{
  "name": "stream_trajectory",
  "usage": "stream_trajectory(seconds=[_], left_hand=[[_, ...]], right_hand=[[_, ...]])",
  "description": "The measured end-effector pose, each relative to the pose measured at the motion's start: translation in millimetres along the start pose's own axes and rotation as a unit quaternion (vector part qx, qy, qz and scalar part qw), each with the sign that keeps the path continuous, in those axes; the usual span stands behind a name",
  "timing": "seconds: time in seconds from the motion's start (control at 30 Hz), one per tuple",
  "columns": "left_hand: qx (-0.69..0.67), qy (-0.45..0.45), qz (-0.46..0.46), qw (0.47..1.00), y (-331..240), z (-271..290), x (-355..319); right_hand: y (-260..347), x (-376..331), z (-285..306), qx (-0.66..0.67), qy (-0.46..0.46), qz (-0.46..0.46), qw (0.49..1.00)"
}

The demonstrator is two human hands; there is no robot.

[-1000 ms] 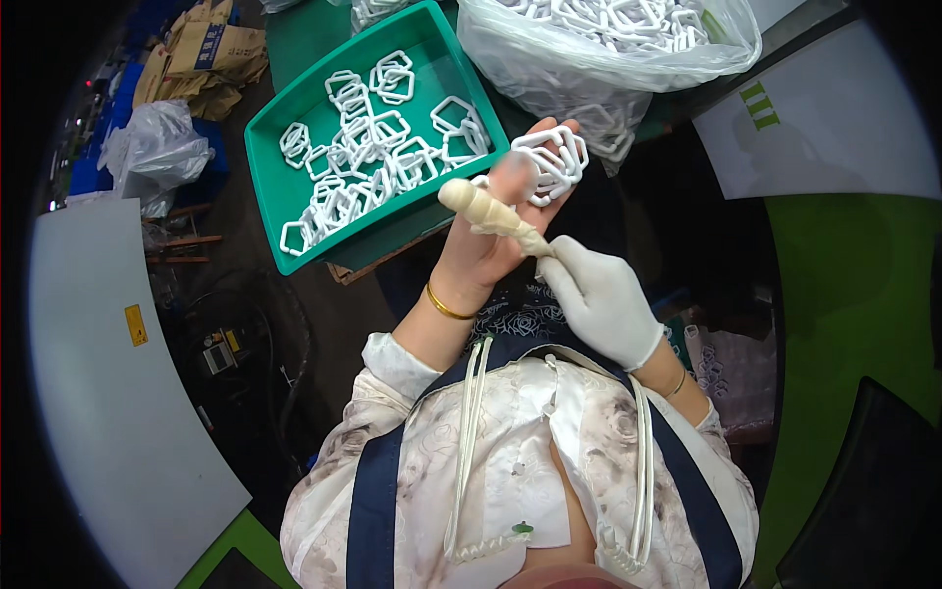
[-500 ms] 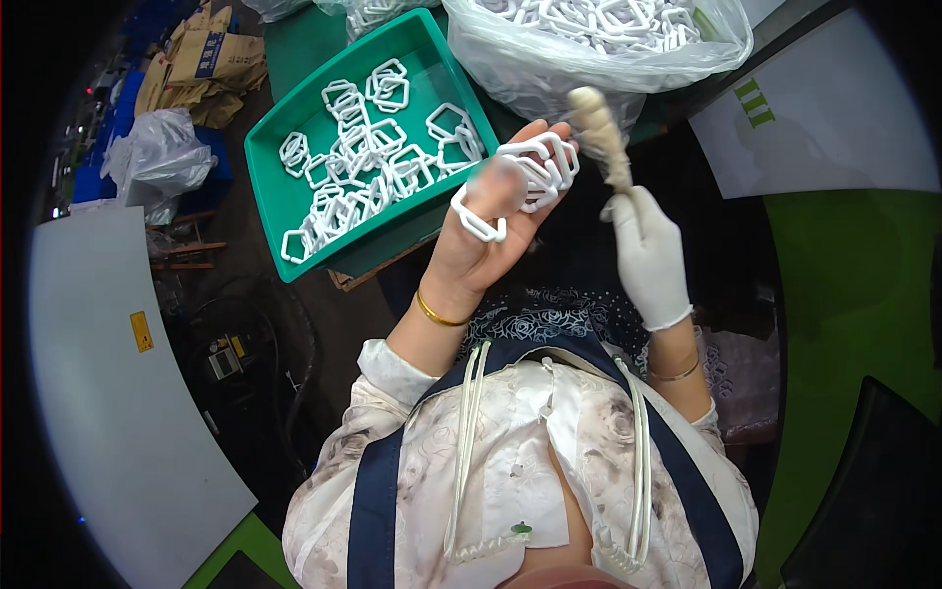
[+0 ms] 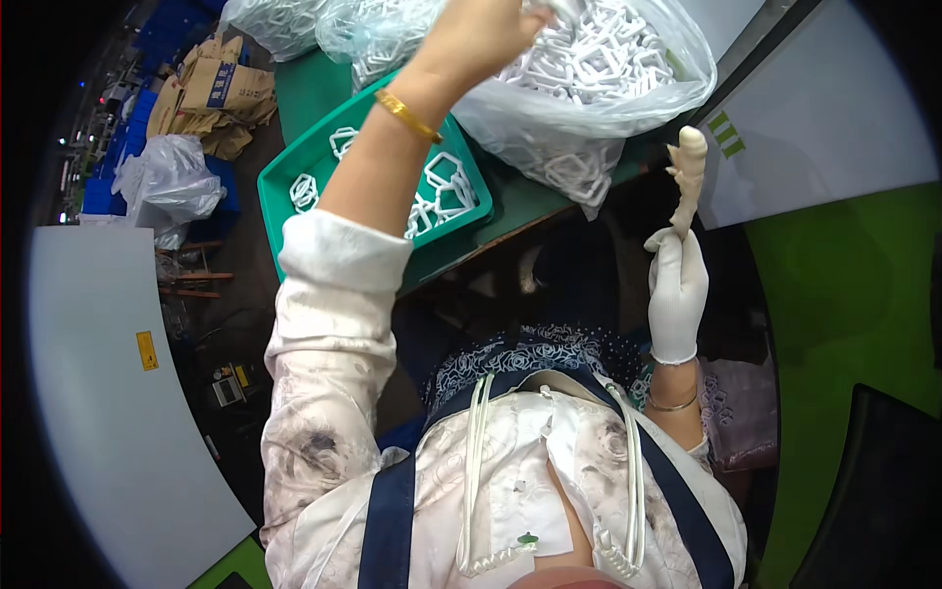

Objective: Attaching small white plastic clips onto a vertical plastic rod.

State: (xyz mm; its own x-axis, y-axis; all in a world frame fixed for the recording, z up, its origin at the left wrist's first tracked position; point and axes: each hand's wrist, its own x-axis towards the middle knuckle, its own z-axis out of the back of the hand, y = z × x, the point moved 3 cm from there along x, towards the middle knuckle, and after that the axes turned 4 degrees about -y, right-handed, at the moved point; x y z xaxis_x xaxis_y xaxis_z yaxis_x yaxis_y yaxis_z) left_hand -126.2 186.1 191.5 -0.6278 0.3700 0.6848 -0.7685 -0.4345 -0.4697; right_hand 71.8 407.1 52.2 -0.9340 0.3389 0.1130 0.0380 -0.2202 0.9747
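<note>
Green bench (image 3: 520,201) | our left hand (image 3: 481,34) closed inside bag of white frames (image 3: 599,69) | gloved right hand (image 3: 677,285) gripping cream tool (image 3: 687,177)

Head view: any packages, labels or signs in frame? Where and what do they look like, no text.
Clear plastic bag: top centre on the green table, bulging with white plastic frames; left hand reaches into it.
Second clear bag: top left, similar contents.
Cardboard boxes: upper left floor, brown, flattened, blue print.
Yellow label: small rectangle on the white panel, left.
White sheet: upper right, green marks at its corner.
</note>
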Motion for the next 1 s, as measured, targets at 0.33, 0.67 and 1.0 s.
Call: stream_trajectory(seconds=[0.33, 0.67, 1.0], left_hand=[[0.07, 0.15, -0.05, 0.985, 28.9, -44.0, -17.3], [0.392, 0.136, 0.053, 0.908, 76.2, -68.6, 17.7], [0.342, 0.211, -0.032, 0.915, 75.0, -48.3, -7.9]], right_hand=[[-10.3, -0.5, 13.2, -0.045, -0.02, 0.016, 0.999], [-4.1, -4.0, 1.6, -0.029, 0.005, -0.006, 1.0], [-3.0, -5.1, 0.1, -0.033, 0.015, 0.018, 0.999]])
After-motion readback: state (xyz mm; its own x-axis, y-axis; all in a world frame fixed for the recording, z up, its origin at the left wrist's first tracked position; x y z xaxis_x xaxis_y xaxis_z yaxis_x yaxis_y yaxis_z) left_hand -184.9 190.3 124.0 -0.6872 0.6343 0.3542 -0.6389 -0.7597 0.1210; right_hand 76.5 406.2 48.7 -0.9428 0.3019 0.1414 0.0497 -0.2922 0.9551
